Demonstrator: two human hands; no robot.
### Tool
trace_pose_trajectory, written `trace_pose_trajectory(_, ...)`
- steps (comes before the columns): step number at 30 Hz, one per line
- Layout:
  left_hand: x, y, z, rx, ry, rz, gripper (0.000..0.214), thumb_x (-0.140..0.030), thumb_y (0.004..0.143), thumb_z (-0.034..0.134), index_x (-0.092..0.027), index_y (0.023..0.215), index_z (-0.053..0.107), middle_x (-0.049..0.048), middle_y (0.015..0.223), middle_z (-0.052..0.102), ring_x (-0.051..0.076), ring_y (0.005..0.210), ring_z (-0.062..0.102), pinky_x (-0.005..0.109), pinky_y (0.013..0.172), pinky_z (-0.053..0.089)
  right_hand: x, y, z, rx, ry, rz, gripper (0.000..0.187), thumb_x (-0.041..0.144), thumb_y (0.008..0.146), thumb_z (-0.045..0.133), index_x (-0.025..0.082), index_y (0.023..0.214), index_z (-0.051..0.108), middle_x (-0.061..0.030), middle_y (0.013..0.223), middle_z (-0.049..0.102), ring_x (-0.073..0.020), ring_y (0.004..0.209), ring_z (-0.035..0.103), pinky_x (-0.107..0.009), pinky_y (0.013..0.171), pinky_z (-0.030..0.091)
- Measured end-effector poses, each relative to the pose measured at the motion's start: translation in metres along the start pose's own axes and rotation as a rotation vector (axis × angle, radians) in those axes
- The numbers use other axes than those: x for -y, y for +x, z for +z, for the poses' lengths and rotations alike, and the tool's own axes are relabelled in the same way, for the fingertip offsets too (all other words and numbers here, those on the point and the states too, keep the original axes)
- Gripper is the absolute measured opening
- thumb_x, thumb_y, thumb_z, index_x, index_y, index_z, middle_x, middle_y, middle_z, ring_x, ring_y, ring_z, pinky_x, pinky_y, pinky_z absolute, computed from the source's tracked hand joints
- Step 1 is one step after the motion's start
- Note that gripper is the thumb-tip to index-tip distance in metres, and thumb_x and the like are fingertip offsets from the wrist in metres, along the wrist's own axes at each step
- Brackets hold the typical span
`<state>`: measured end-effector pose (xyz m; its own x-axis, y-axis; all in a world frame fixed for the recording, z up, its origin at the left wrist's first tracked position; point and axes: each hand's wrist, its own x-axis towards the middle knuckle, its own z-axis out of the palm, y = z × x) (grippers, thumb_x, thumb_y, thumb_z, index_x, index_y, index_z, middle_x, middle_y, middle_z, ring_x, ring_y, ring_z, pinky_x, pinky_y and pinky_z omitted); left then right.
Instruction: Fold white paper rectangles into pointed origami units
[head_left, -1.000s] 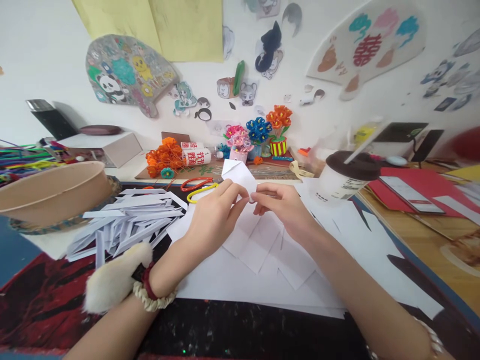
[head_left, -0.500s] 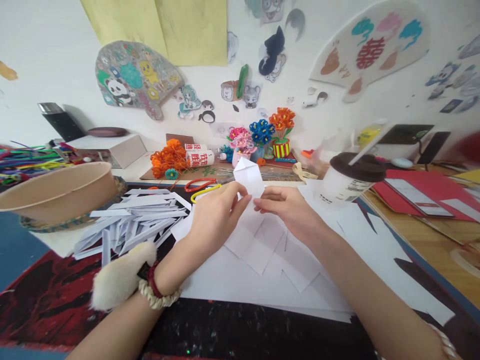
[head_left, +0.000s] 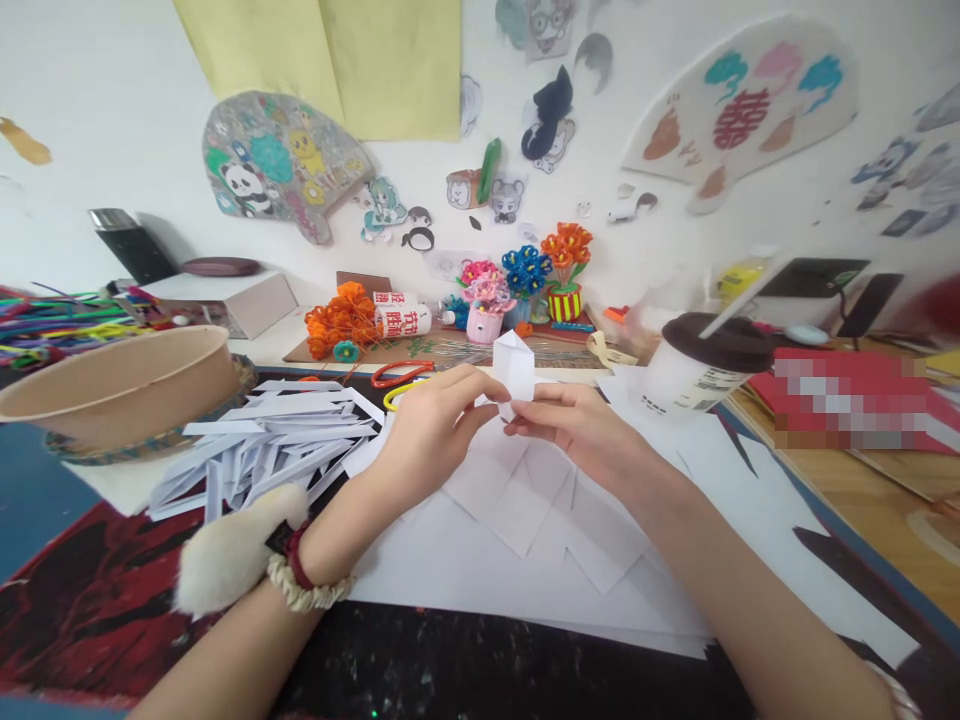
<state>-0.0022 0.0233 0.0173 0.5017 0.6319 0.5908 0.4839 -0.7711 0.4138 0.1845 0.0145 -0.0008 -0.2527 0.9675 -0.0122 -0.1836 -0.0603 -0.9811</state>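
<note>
Tan paper bowl (head_left: 112, 385) stands at the far left of the table (head_left: 465, 660), its left side cut off by the frame, as are the coloured pipe cleaners (head_left: 45, 325) behind it. Beside the bowl lies a loose pile of paper strips (head_left: 262, 440). A fluffy pompom (head_left: 225, 560) on the wrist bracelet covers the pile's near corner.

Red and yellow scissors (head_left: 397, 378) lie beyond the left hand (head_left: 431, 430), which hides their blades. That hand pinches the lower left edge of the folded white paper (head_left: 514, 368) between thumb and forefinger, and the right hand (head_left: 589, 430) pinches the lower right edge the same way. The fingertips of both hands nearly meet. The paper is held just above the table's middle, over a spread of flat white sheets (head_left: 525, 505). It stands upright with its pointed end up and away from the person, its long axis running towards the wall. Its bottom is hidden behind the fingertips, so its full shape cannot be told.

Paper flowers (head_left: 525, 270) stand behind it against the wall. To the right stands a cup (head_left: 694, 375) with a brown lid. Past the cup a red flat thing (head_left: 847, 410) is too blurred to make out.
</note>
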Motion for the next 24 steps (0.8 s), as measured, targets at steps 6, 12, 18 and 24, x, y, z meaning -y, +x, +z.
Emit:
trace_pose_trajectory(6,0.003,0.0,-0.004,0.022,-0.017,0.057,0.015,-0.012,0.089,0.054,-0.022,0.094,0.064,0.0023,0.096,0.063,0.014,0.083,0.059,0.027,0.075,0.045,0.001,0.0,-0.003,-0.008,-0.046,-0.016,0.023,0.035,0.072,0.077,0.018,0.087,0.077,-0.0077,0.091,0.071,-0.0184,0.08,0.064,-0.035,0.081,0.053)
trace_pose_trajectory(12,0.008,0.002,-0.01,0.07,-0.02,0.112,0.012,-0.016,0.088,0.057,-0.021,0.085,0.068,0.0031,0.087,0.056,0.015,0.08,0.055,0.027,0.072,0.043,0.003,-0.001,-0.006,-0.002,-0.103,-0.01,0.017,0.033,0.072,0.076,0.016,0.073,0.075,-0.0034,0.069,0.066,-0.0145,0.068,0.061,-0.027,0.067,0.048)
trace_pose_trajectory(18,0.005,0.002,0.001,-0.042,-0.1,-0.119,0.005,-0.02,0.085,0.061,-0.02,0.084,0.066,0.0024,0.085,0.061,0.014,0.074,0.053,0.025,0.065,0.042,0.002,0.0,-0.005,-0.013,-0.113,-0.049,0.023,0.037,0.071,0.077,0.017,0.083,0.076,-0.0054,0.079,0.07,-0.0158,0.071,0.062,-0.03,0.069,0.047)
trace_pose_trajectory(24,0.003,0.0,0.012,-0.062,-0.332,-0.35,0.006,-0.022,0.085,0.06,-0.017,0.087,0.061,0.0018,0.082,0.064,0.013,0.069,0.057,0.025,0.061,0.044,-0.002,0.0,-0.003,-0.021,-0.106,-0.053,0.022,0.034,0.071,0.077,0.018,0.086,0.077,-0.0063,0.083,0.072,-0.0171,0.075,0.064,-0.03,0.071,0.05)
